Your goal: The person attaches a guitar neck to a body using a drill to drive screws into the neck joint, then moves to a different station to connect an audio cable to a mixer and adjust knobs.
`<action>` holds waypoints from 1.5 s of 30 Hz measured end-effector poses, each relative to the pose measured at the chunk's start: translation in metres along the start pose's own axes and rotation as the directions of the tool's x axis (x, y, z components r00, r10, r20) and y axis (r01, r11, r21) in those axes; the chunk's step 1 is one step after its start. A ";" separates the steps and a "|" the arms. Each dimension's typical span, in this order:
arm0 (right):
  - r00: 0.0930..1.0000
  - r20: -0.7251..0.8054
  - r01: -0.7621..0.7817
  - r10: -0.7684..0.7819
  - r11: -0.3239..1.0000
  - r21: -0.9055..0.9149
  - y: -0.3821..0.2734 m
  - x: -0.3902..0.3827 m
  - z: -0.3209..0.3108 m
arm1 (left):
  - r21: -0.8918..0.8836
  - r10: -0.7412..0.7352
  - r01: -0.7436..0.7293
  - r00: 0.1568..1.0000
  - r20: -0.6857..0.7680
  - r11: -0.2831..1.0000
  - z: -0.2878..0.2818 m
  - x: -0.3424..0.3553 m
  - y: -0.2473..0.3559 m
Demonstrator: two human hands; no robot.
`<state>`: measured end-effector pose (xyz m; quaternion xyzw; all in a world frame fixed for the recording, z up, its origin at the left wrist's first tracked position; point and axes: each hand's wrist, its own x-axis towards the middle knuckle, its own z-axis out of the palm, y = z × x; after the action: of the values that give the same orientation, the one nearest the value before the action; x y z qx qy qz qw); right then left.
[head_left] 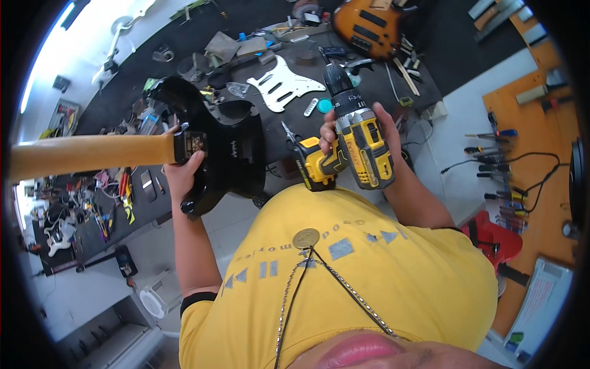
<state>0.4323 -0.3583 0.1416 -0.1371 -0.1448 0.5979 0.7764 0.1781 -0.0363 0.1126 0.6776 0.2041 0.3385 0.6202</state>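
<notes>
My left hand [183, 171] grips a black guitar body [228, 152] where its pale wooden neck [92, 158] joins, thumb by the exposed joint plate; the neck reaches out to the left edge. My right hand [386, 132] is closed on a yellow and black cordless drill [362, 150], held upright over my belly with its chuck pointing away from me and its battery low beside my shirt. Beyond them, a white pickguard [279, 82] lies on the dark workbench [412, 86], beside a small turquoise round container [325, 106].
A sunburst guitar [367, 26] lies at the bench's back right. Tools and parts clutter the bench, including a white guitar [58, 240] at left. On the right are an orange pegboard [544, 129] with screwdrivers, a red guitar [495, 240] and a looping black cable.
</notes>
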 end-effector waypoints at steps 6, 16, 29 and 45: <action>0.997 -0.053 -0.058 0.060 0.998 0.032 -0.012 -0.006 0.031 | -0.001 0.062 -0.062 0.997 0.053 0.998 0.006 0.002 -0.003; 0.999 -0.007 0.036 -0.041 0.929 -0.369 0.000 -0.027 0.048 | 0.005 0.025 -0.026 0.998 0.065 1.000 0.010 0.005 -0.002; 0.994 0.078 -0.041 0.083 0.899 -0.436 -0.001 -0.015 0.049 | -0.021 0.042 -0.041 0.998 0.037 0.999 0.016 0.001 0.001; 0.959 0.214 -0.102 0.186 0.930 -0.352 0.007 -0.002 0.050 | -0.016 0.065 -0.065 0.998 0.016 0.998 0.013 -0.002 -0.001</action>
<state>0.4064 -0.3562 0.1854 -0.2040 -0.3286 0.6323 0.6713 0.1863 -0.0467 0.1112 0.6819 0.1741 0.3544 0.6158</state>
